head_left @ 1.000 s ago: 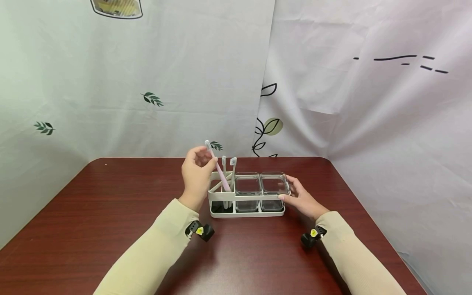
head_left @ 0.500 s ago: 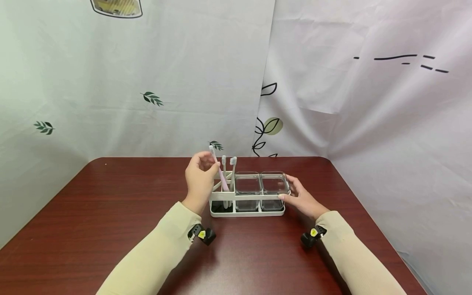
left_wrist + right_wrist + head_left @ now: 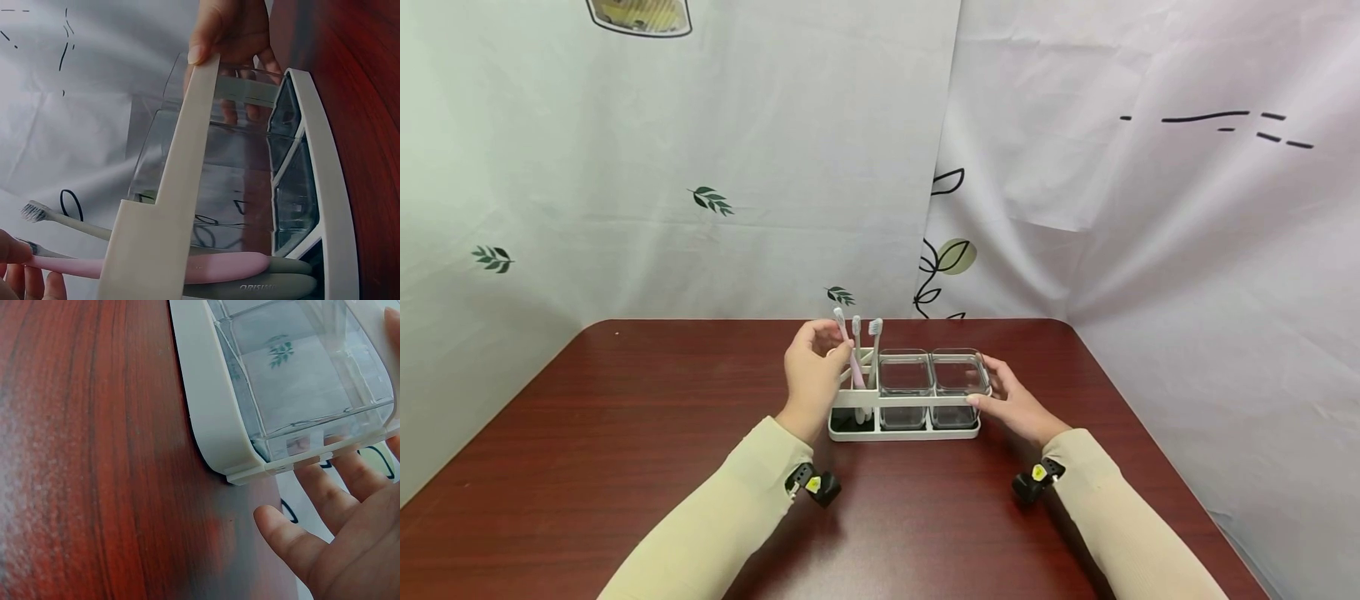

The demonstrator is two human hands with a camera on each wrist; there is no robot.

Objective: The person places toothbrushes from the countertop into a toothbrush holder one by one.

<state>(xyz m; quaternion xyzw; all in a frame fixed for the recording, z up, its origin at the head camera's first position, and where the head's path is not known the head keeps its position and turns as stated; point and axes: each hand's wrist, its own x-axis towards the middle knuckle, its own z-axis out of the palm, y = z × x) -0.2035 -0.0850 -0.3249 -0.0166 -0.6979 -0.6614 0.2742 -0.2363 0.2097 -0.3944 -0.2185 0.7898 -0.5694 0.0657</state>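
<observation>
My left hand pinches a pink toothbrush near its white head. In the left wrist view the pink handle reaches down behind the front rail of a white toothbrush holder, its end above the base. Two grey-green toothbrushes stand in the same left compartment. Two clear square cups fill the holder's middle and right places. At the holder's right end my right hand grips the frame, thumb on the front rail, fingers against the side.
The holder stands on a dark red-brown table, towards its far side. Behind the table hangs a pale cloth backdrop with leaf prints. A small black camera is strapped to each wrist.
My left hand has moved down and slightly right, lowering the pink toothbrush deeper into the holder and turning it more upright. The right hand and holder look nearly still.
</observation>
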